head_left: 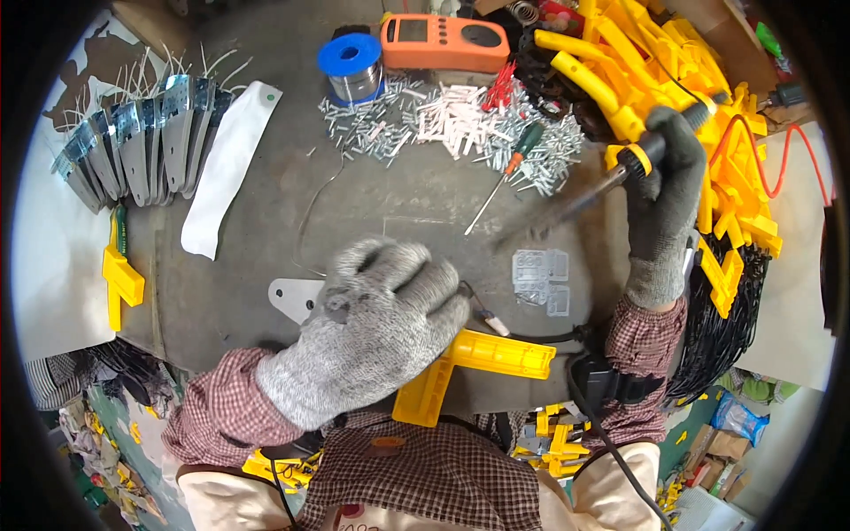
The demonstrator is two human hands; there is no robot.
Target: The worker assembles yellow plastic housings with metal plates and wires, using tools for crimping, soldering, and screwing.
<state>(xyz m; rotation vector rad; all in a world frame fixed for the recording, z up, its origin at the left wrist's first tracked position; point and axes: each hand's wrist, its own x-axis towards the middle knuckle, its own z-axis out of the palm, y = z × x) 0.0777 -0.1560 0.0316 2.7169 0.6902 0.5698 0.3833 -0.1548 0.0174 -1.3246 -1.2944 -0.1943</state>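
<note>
Right hand [662, 199], in a grey knit glove, is gripping a black-handled soldering iron with a yellow collar [636, 160]; its barrel is slanting down-left above the grey bench [398, 199], blurring toward the far end. Left hand [367, 327], in a speckled grey glove, is curling its fingers over the near part of the bench; the fingertips are hiding, so I cannot tell whether it is pinching anything. A flat pale-grey metal plate with holes [295, 299] is showing past that hand's left side. An angled yellow plastic housing [505, 355] is lying at the near bench edge, just beside the left hand's right side. A small white wire-end piece [498, 327] is lying just beyond the housing.

Farther off, a blue-flanged solder spool [356, 78] is standing beside an orange handheld meter [443, 42]. A green-and-orange-handled screwdriver [512, 164] is resting partly on heaped small silvery pins [553, 146]. Yellow plastic parts [655, 53] are piling up at right.
</note>
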